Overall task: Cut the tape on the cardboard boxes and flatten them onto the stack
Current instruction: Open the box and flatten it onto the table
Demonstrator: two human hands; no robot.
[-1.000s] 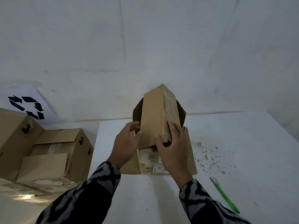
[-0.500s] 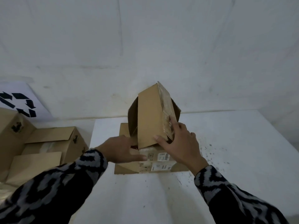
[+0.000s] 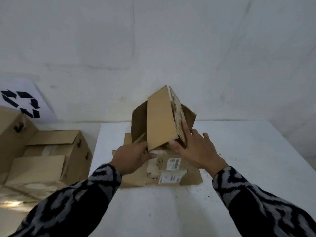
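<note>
Box [image 3: 160,117]: head view; an opened carton stands tilted on the flat stack [image 3: 164,170] in the middle of the bench [image 3: 248,159], leaning back toward the wall [image 3: 153,48].
Box axis: long side runs from its near low corner up and away; the top edge points at the wall, flaps spread to left and right behind it.
Tape: a torn strip [image 3: 178,117] runs down the box's right edge.
Left hand [image 3: 131,156]: fingers curled round the box's near left corner, gripping it just above the stack.
Right hand [image 3: 196,151]: thumb under the near right corner, fingers laid up along the taped edge, pinching that edge.
Edges: stack lies near the bench's left edge; its front edge is well back from the person.
Open room: bare bench to the right of the stack and in front of it.
Surface: white bench top, dark specks right of the stack.
Room: pale wall behind; lower left, brown cartons [image 3: 51,151] under a recycling sign [image 3: 22,103].
Sleeves: dark, grey-patterned.
</note>
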